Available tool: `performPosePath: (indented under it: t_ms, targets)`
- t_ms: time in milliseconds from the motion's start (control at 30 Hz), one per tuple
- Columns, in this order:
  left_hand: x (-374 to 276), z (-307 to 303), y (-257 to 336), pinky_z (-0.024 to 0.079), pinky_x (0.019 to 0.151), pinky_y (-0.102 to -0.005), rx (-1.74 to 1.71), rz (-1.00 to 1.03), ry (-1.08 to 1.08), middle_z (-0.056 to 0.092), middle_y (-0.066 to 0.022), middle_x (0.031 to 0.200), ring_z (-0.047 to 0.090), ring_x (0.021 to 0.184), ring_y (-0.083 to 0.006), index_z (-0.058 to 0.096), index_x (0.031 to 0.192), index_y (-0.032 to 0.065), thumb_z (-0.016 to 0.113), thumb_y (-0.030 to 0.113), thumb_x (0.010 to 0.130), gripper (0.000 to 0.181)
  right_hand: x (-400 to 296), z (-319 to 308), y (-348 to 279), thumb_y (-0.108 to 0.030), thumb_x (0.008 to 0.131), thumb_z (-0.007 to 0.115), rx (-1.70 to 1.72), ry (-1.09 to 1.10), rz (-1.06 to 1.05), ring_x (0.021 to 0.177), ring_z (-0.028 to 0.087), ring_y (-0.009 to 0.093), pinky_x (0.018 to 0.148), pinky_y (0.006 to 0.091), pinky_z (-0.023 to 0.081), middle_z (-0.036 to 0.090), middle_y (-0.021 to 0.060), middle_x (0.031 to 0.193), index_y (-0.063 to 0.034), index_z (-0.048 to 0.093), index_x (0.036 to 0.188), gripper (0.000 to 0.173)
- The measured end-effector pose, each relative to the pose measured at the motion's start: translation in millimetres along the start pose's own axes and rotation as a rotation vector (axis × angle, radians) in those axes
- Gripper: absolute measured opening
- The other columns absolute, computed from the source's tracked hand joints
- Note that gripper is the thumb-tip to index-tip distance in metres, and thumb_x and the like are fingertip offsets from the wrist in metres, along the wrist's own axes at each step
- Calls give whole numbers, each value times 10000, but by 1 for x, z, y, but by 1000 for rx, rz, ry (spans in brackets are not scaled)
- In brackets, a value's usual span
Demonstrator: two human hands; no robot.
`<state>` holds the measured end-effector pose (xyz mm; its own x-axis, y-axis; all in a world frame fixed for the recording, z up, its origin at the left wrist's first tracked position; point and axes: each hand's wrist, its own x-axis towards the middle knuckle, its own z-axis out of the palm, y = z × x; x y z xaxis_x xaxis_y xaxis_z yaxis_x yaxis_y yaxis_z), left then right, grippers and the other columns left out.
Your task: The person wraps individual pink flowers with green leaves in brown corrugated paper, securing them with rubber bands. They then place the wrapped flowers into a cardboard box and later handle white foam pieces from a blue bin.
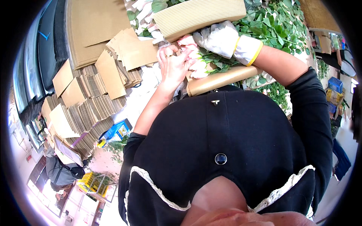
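Observation:
My left hand [173, 65], bare and with a ring, has its thumb and forefinger closed on the petals of a pink rose [195, 53]. Its other fingers are curled. More pale pink blooms [198, 69] lie beside it. My right hand [219, 39] wears a white glove with yellow trim and lies over the rose stems [219, 63]. What its fingers hold is hidden. Corrugated cardboard lies around the roses: a ribbed panel [200, 17] stands beyond my hands, and a smooth rolled edge [223, 80] runs between the roses and my body.
Leafy rose stems [271, 31] spread to the right. Stacked cardboard pieces [90, 104] and large sheets [97, 31] fill the left, beside dark plastic film [49, 45]. A blue box [116, 130] sits below them. A person [60, 169] and a yellow crate [93, 183] are farther off.

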<state>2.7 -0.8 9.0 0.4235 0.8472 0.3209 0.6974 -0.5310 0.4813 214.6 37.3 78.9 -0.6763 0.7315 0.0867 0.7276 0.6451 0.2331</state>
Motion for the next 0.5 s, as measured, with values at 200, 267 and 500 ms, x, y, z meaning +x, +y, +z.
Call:
performPosePath:
  t_ms: [200,267,500]
  targets:
    - [16,12,-24,360,986,-416,-222,170,7,537,-87,1280,440,1149,-305,695,1098,163,794,370,701,459,-1,4,1,-209,789,590,-35,32,-20,572,627,200,457,364,491,628,37,691,-111,612,946,187]
    - [12,20,-32,334,1045,-409,-457,48,-72,529,-80,1364,439,1190,-311,689,1095,146,809,319,683,462,0,-2,3,-204,777,614,1,-21,-19,575,615,202,452,361,484,614,42,715,-96,605,970,221]
    - [11,15,-26,393,979,-393,-315,76,11,584,-57,1269,529,1127,-273,696,993,123,811,279,649,394,6,-54,-15,-194,812,621,323,-103,86,680,668,293,536,385,520,635,108,718,-71,556,938,188]
